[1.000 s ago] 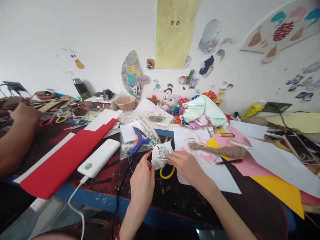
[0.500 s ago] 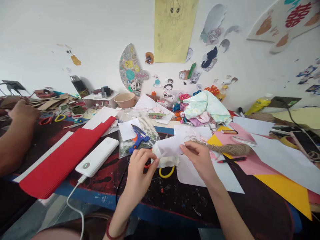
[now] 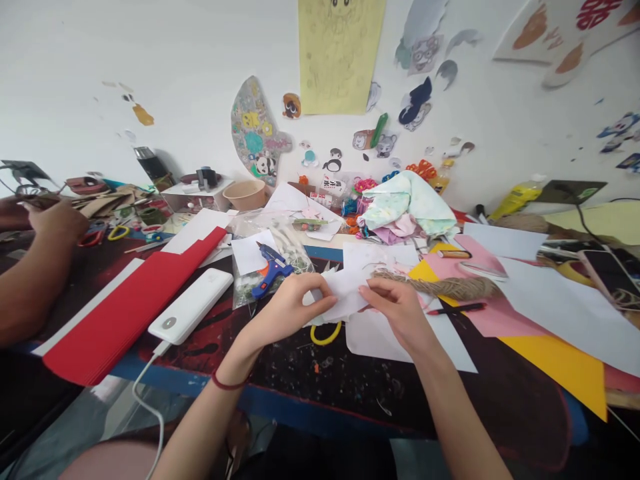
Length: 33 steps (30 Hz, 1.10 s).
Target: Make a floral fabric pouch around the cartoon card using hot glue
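Note:
Both my hands hold a small white paper cut-out (image 3: 345, 293) just above the dark table (image 3: 350, 380). My left hand (image 3: 287, 307) pinches its left edge and my right hand (image 3: 397, 310) pinches its right edge. The cut-out's plain back faces me. A yellow ring (image 3: 325, 335), perhaps a scissors handle, lies on the table right below it. A blue glue gun (image 3: 270, 270) rests on a clear bag just left of my left hand. A bundle of brown twine (image 3: 445, 287) lies right of my right hand.
A white power bank (image 3: 193, 305) with a cable and a red corrugated sheet (image 3: 130, 310) lie at left. White, pink and yellow papers (image 3: 545, 333) cover the right side, with a phone (image 3: 607, 273) beyond. Another person's arm (image 3: 35, 267) works at far left. Craft clutter lines the wall.
The cut-out was turned over from picture side up to blank side up and lifted off the table. My left hand moved onto its left edge. The camera view shifted slightly.

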{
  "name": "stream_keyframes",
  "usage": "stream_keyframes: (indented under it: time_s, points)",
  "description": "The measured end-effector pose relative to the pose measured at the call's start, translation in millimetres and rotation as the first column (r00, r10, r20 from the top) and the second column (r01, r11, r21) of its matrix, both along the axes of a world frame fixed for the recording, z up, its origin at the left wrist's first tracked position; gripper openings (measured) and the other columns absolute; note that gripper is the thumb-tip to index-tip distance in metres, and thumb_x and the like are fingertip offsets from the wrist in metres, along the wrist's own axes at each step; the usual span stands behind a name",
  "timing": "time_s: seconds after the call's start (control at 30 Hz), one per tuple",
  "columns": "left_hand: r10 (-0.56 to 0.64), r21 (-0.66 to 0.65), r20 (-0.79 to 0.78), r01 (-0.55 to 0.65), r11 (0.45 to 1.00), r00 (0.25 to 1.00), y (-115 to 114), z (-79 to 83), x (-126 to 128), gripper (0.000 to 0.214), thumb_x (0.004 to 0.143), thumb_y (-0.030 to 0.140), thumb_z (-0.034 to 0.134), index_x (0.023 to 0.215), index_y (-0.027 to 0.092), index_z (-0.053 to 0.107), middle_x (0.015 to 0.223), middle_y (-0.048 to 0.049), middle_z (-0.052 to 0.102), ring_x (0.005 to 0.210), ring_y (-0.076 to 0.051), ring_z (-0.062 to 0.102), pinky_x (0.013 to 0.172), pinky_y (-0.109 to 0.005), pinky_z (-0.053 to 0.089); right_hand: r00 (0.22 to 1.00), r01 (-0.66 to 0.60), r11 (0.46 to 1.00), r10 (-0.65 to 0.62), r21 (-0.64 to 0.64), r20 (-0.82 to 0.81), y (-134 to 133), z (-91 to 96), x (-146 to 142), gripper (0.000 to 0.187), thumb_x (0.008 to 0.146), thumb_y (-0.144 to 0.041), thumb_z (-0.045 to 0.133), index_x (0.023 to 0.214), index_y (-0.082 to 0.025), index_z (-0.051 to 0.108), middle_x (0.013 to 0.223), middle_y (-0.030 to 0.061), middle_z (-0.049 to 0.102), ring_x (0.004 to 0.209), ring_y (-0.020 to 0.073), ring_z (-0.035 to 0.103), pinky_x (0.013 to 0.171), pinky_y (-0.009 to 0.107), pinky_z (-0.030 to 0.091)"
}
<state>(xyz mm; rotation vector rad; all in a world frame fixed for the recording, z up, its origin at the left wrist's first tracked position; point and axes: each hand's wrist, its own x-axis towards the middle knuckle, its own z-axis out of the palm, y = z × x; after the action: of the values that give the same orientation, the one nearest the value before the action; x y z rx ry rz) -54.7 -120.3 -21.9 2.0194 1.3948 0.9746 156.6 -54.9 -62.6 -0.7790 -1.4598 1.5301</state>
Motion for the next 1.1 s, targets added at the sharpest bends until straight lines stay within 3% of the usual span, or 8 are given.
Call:
stream_keyframes:
  time_s: [0.3,0.6,0.73,0.9,1.1]
  points:
    - [0.025,-0.006,-0.029,-0.026,1.000,0.999,-0.3,2.7,7.2,0.015,0.092,0.025,0.061,0.080,0.018,0.066,0.082,-0.0004,0.068,0.076,-0.014,0.059,0.072,-0.027,0.044,0.999,0.039,0.999,-0.039,-0.026,-0.014,0.5,-3.7,4.8,0.024,0.073,-0.040,0.084,0.078,-0.018,0.077,0.076,0.0035,0.071,0.070,0.0166,0.065,0.063,0.029,0.059]
    - [0.026,0.037,-0.084,-0.023,0.999,0.996,1.6,4.1,12.5,0.016,0.091,0.023,0.060,0.076,0.019,0.063,0.077,0.0001,0.065,0.072,-0.014,0.058,0.069,-0.027,0.043,1.000,0.009,1.000,-0.009,0.022,0.010,-1.6,-6.7,6.0,0.023,0.073,-0.039,0.084,0.081,-0.019,0.076,0.075,0.0020,0.069,0.074,0.0187,0.065,0.069,0.031,0.055]
    - [0.021,0.050,-0.111,-0.016,0.999,0.994,0.5,4.8,12.2,0.015,0.092,0.022,0.061,0.077,0.019,0.063,0.077,0.0008,0.065,0.072,-0.013,0.057,0.069,-0.027,0.043,0.999,0.034,0.996,-0.037,0.081,0.036,-2.9,-7.5,2.1,0.032,0.078,-0.042,0.079,0.063,-0.018,0.063,0.063,-0.0022,0.053,0.061,0.0127,0.051,0.057,0.026,0.044]
    - [0.055,0.068,-0.165,-0.045,0.997,0.985,0.3,6.2,10.0,0.017,0.091,0.025,0.063,0.076,0.019,0.066,0.076,-0.0002,0.067,0.073,-0.014,0.059,0.071,-0.028,0.044,0.992,0.088,0.976,-0.104,0.198,0.073,-1.5,-13.1,1.7,0.047,0.080,-0.043,0.078,0.054,-0.019,0.046,0.059,-0.0052,0.032,0.057,0.0098,0.031,0.050,0.024,0.029]
    - [0.191,0.068,-0.184,-0.181,0.981,0.964,0.7,3.0,10.4,0.017,0.089,0.029,0.068,0.076,0.020,0.071,0.084,-0.0029,0.075,0.079,-0.018,0.064,0.076,-0.032,0.046,0.988,0.137,0.967,-0.150,0.216,0.044,-6.9,-14.2,-0.4,0.031,0.080,-0.045,0.076,0.067,-0.020,0.065,0.064,-0.0009,0.051,0.061,0.0142,0.043,0.056,0.028,0.038]
